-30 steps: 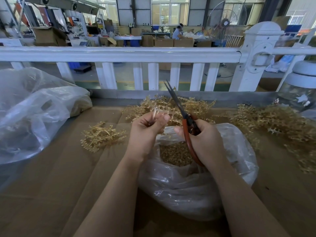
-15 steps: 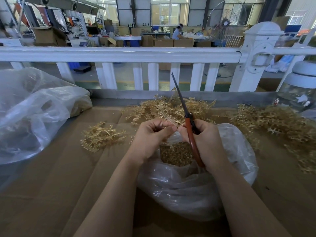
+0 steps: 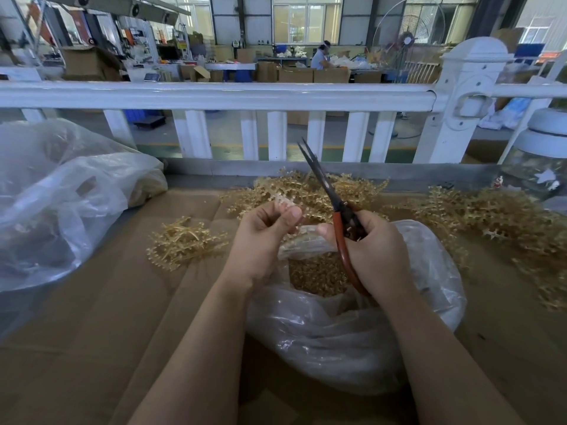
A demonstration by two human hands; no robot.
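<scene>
Left hand (image 3: 264, 234) grip pinching plastic sprig (image 3: 283, 202) — right hand (image 3: 372, 253) grip grasping scissors (image 3: 325, 186), both above bag (image 3: 337, 342) mouth.

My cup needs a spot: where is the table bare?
Bare cardboard lies between the big bag, the small gold pile and the open bag. Crowded: the far edge and right side, heaped with gold pieces.

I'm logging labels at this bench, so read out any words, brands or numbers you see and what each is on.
None can be read.
Scissors: no mark shows.
Cardboard boxes at the back: print, if any, too small and blurred.
Glass jar: pale stickers, no legible letters.
</scene>
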